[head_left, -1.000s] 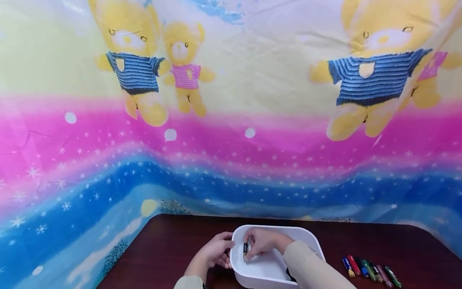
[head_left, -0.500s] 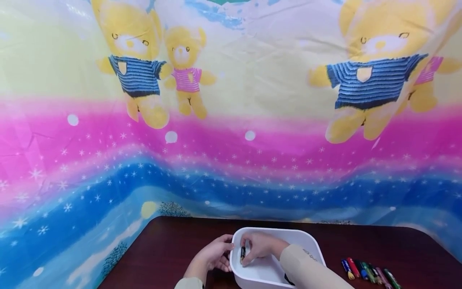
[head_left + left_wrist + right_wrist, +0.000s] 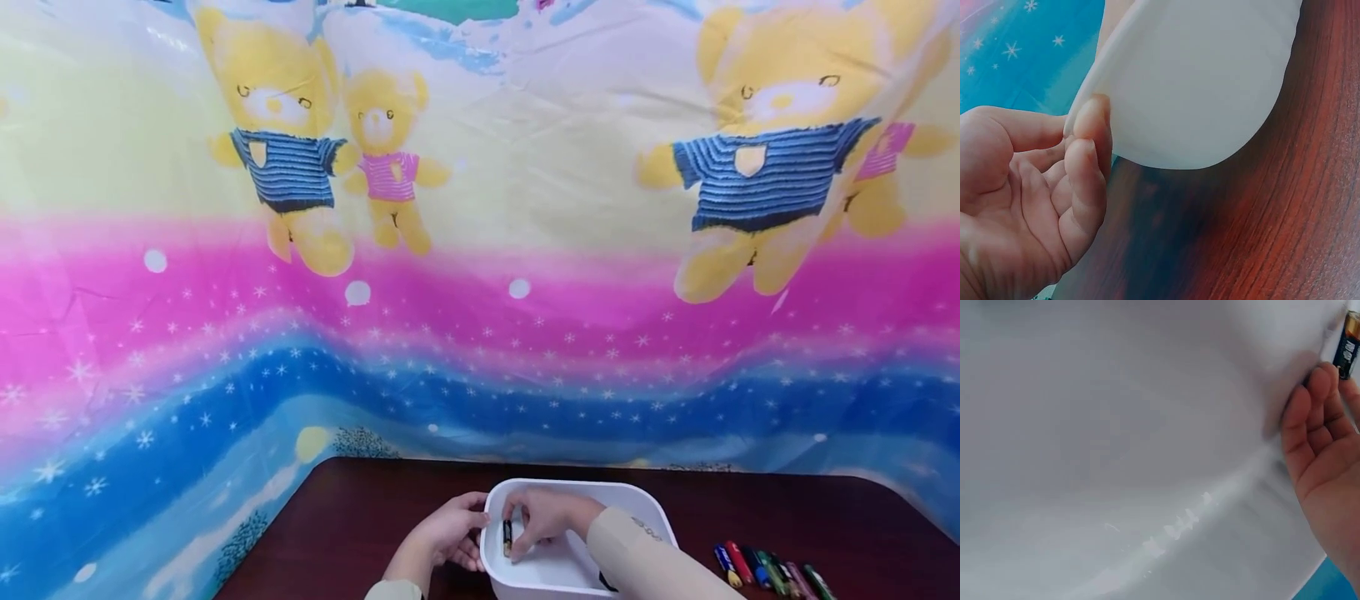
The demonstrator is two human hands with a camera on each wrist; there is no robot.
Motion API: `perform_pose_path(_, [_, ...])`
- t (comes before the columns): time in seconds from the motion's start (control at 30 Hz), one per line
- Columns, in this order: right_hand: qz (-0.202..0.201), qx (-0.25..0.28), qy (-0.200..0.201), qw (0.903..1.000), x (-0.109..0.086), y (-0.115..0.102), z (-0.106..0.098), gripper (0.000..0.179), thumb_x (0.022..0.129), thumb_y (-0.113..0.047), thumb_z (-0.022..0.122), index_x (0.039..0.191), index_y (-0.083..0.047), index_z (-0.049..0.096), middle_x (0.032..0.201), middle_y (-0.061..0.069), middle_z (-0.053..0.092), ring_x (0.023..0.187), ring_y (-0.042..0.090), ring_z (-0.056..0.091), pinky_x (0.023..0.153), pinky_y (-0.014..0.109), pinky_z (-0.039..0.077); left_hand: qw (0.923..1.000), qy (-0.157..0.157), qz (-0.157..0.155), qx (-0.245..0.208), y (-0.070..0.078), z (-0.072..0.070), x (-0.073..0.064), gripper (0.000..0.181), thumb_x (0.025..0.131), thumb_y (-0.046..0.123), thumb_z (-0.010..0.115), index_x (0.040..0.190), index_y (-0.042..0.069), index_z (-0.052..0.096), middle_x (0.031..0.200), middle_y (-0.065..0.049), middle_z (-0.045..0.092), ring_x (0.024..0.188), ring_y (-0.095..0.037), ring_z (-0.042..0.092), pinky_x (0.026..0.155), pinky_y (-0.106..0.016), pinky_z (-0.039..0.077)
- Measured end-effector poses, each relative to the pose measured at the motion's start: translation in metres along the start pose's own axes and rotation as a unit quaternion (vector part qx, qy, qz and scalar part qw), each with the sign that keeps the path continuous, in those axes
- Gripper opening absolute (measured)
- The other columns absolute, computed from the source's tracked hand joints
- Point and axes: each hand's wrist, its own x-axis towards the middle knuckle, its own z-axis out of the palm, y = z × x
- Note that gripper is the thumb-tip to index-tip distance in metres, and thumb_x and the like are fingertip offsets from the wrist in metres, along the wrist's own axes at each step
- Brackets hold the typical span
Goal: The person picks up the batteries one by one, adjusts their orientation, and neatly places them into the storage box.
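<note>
A white plastic bin (image 3: 570,575) with rounded corners stands on the dark table. At its left end my left hand (image 3: 450,533) pinches the rim between thumb and fingers; the left wrist view shows this grip close up on the bin wall (image 3: 1197,81). Inside the bin, near that left wall, my right hand (image 3: 551,517) holds a small black battery with a gold end (image 3: 507,538) between thumb and forefinger. In the right wrist view the battery (image 3: 1347,347) shows at the upper right edge, beside the fingertips (image 3: 1319,381).
To the right of the bin, several small cylinders in blue, red and green (image 3: 772,573), battery-like in shape, lie side by side on the dark wood table (image 3: 360,508). A patterned cloth with bears (image 3: 517,358) hangs behind the table.
The head view has tilted up a little, so the scene sits lower. My right hand has shifted slightly with the battery near the bin's left wall. My left hand keeps its grip.
</note>
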Motion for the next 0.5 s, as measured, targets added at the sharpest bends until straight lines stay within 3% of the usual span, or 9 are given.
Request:
perform_pose_path(0.27, [0.023,0.006,-0.029,0.9993,-0.003,-0.008,-0.007,0.038,0.073,-0.011,0.078,0.105,-0.017,0.058,0.062,0.002,0.053,0.048,0.013,0.049,0.045,0.022,0.040,0.9999,-0.009,-0.005,0.009,0.004,-0.002,-0.001,0.040,0.093,0.010,0.048,0.132,0.005,0.043,0.071,-0.017,0.059,0.043,-0.016,0.056,0.040,-0.024,0.050])
perform_pose_path(0.5, [0.025,-0.012,-0.025,0.9993,-0.010,-0.011,-0.016,0.037,0.076,0.000,0.071,0.110,-0.013,0.060,0.069,0.002,0.057,0.054,0.013,0.050,0.050,0.024,0.043,0.9998,-0.013,0.006,0.011,0.003,-0.001,-0.002,0.039,0.092,0.009,0.048,0.131,0.004,0.043,0.067,-0.015,0.056,0.043,-0.016,0.056,0.039,-0.023,0.048])
